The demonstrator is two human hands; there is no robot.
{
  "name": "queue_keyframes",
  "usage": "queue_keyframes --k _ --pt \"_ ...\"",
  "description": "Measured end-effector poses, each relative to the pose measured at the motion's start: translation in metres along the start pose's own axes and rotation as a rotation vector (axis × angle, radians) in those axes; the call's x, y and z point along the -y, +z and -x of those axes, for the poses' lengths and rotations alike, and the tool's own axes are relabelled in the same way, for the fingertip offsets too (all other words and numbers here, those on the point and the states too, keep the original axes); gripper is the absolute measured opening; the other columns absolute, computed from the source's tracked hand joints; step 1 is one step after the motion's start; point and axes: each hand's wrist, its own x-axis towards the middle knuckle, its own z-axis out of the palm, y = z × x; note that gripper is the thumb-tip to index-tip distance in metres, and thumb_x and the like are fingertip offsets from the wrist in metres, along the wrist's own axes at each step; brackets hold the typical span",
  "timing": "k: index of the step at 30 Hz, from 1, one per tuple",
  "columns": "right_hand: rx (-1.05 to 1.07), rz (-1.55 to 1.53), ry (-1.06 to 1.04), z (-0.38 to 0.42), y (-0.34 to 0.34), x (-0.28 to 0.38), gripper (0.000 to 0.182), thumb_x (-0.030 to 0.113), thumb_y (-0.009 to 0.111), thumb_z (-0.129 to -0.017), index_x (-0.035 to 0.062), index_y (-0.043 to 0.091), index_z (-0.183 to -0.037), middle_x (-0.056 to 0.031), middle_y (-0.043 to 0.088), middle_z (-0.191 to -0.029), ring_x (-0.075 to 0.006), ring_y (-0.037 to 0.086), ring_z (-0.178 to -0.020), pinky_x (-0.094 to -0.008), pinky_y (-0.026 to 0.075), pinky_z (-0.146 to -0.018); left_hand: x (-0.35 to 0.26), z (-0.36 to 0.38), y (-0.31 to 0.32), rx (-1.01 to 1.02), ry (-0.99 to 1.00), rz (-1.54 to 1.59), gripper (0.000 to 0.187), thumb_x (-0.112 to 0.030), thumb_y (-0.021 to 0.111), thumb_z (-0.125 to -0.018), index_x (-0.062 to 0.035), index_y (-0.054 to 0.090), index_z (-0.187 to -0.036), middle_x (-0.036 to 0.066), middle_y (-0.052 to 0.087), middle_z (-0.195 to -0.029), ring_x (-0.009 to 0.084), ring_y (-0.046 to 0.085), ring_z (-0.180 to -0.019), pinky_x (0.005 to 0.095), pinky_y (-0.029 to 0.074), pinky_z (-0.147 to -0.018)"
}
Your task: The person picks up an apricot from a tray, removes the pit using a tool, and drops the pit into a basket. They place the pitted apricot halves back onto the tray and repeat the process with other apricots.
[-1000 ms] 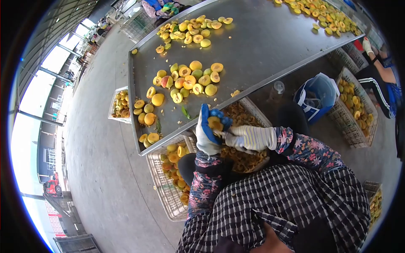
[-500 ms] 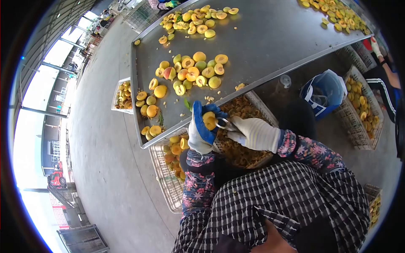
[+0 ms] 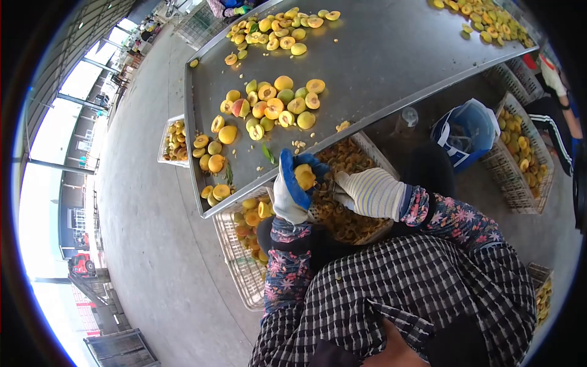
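My left hand (image 3: 290, 191), in a blue-coated glove, is closed around a yellow peach (image 3: 304, 177) with its cut flesh facing up. My right hand (image 3: 374, 193), in a striped white knit glove, grips a metal pitting tool (image 3: 328, 185) beside the peach; its working end is dark and partly hidden. Both hands are just off the near edge of the metal table (image 3: 379, 67), above a crate (image 3: 384, 160) full of brown pits and scraps. Peach halves (image 3: 273, 107) lie in a heap on the table, with a green leaf (image 3: 268, 154) nearer me.
A crate of peaches (image 3: 239, 278) stands by my left arm, another crate (image 3: 173, 160) beyond the table's left side. To the right are a blue bucket (image 3: 468, 137), a clear jar (image 3: 408, 116) and a peach crate (image 3: 516, 186). A co-worker's arm (image 3: 557, 82) shows at far right.
The right hand and tool have shifted slightly; the tool's bright curved end, plain beside the peach before, is now less visible. The peach stays in my left hand. The view has shifted a little.
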Motion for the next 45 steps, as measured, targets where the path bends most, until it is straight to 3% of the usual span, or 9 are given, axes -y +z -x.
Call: queue_keyframes --k 5,8,10,16,22,27,30,33,45 --pt "0.25 0.088 0.036 0.007 0.009 -0.014 0.034 0.031 0.057 -0.091 0.0019 0.059 -0.108 -0.0194 0.069 -0.08 -0.0388 0.068 -0.078 -0.0497 0.052 -0.069 -0.025 0.001 -0.056 -0.162 0.102 -0.45 0.044 -0.037 0.047 -0.105 0.0025 0.066 -0.105 0.007 0.069 -0.084 0.0145 0.065 -0.073 0.0249 0.052 -0.069" --pt "0.406 0.149 0.106 0.013 0.007 -0.021 0.033 0.031 0.057 -0.09 0.0024 0.061 -0.107 -0.0188 0.071 -0.087 -0.0376 0.069 -0.084 -0.0487 0.053 -0.074 -0.067 0.011 -0.106 -0.164 0.109 -1.499 0.035 -0.035 0.055 -0.096 -0.0042 0.067 -0.109 0.02 0.068 -0.094 0.0413 0.064 -0.086 0.0426 0.051 -0.08" --pt "0.428 0.134 0.095 0.013 0.012 -0.027 0.032 0.031 0.057 -0.091 0.0028 0.062 -0.106 -0.0187 0.071 -0.087 -0.0371 0.069 -0.084 -0.0482 0.053 -0.074 -0.076 0.005 -0.112 -0.142 0.401 -1.811 0.033 -0.033 0.057 -0.095 -0.0049 0.067 -0.109 0.02 0.067 -0.101 0.0395 0.064 -0.09 0.0425 0.05 -0.081" --pt "0.467 0.031 0.171 0.003 0.026 -0.04 0.033 0.036 0.058 -0.093 0.0061 0.064 -0.105 -0.0168 0.07 -0.087 -0.0363 0.069 -0.085 -0.0463 0.052 -0.077 -0.062 -0.089 -0.016 -0.004 0.078 -1.264 0.038 -0.033 0.064 -0.09 -0.0047 0.067 -0.115 0.019 0.067 -0.109 0.0352 0.063 -0.105 0.0411 0.049 -0.089" --pt "0.492 -0.09 0.211 0.001 0.029 -0.055 0.033 0.036 0.058 -0.092 0.0061 0.064 -0.105 -0.0162 0.07 -0.087 -0.0364 0.068 -0.085 -0.0453 0.051 -0.078 0.015 -0.19 0.008 0.021 0.039 -1.826 0.059 -0.041 0.062 -0.089 -0.0151 0.05 -0.141 0.019 0.043 -0.146 0.0377 0.053 -0.124 0.0425 0.046 -0.103" --pt "0.451 -0.1 0.213 0.003 0.018 -0.055 0.036 0.038 0.058 -0.093 0.0053 0.063 -0.106 -0.0183 0.069 -0.087 -0.0376 0.067 -0.084 -0.0462 0.051 -0.078 0.019 -0.196 0.006 -0.059 0.069 -1.656 0.054 -0.018 0.067 -0.085 -0.0126 0.05 -0.136 0.019 0.053 -0.133 0.0359 0.058 -0.118 0.0458 0.049 -0.101" --pt "0.233 -0.165 0.189 0.003 0.016 -0.058 0.038 0.038 0.058 -0.094 0.0035 0.06 -0.11 -0.0205 0.069 -0.088 -0.0394 0.067 -0.084 -0.0471 0.051 -0.078 0.016 -0.189 -0.028 -0.052 -0.202 -0.122 0.051 -0.005 0.059 -0.084 -0.0083 0.052 -0.135 0.02 0.056 -0.129 0.037 0.058 -0.117 0.0501 0.047 -0.104" --pt "0.032 -0.363 0.152 -0.001 -0.001 -0.046 0.037 0.034 0.059 -0.095 0.0017 0.056 -0.113 -0.0228 0.068 -0.089 -0.041 0.066 -0.085 -0.0476 0.051 -0.076 0.001 -0.126 -0.025 0.29 0.021 0.446 0.056 0.004 0.046 -0.082 0.0033 0.045 -0.138 0.021 0.054 -0.13 0.0378 0.055 -0.121 0.0545 0.043 -0.109" --pt "-0.31 -0.1 -0.019 -0.028 -0.003 0.012 0.034 0.024 0.062 -0.093 -0.0016 0.053 -0.113 -0.0203 0.069 -0.084 -0.0384 0.068 -0.076 -0.0455 0.055 -0.065 0.0 -0.013 0.023 0.08 0.061 0.692 0.041 -0.044 0.058 -0.097 -0.0043 0.06 -0.107 0.015 0.064 -0.107 0.0367 0.06 -0.109 0.0526 0.047 -0.102"
